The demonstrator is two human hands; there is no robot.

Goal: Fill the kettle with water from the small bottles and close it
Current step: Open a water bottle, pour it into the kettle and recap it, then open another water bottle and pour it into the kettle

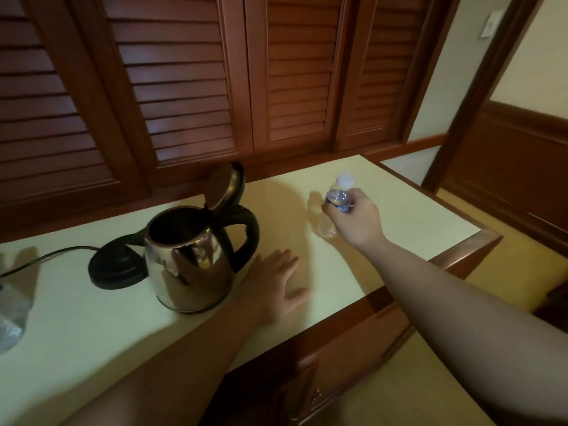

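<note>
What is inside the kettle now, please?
The kettle stands with its lid open, but the inside looks only dark; no water level can be seen, and the bottom is hidden by its wall. The right hand holds a capped bottle.

Kettle (190, 256) on counter (399, 210) — bottle (335, 207) right (base (118, 265) left).
</note>
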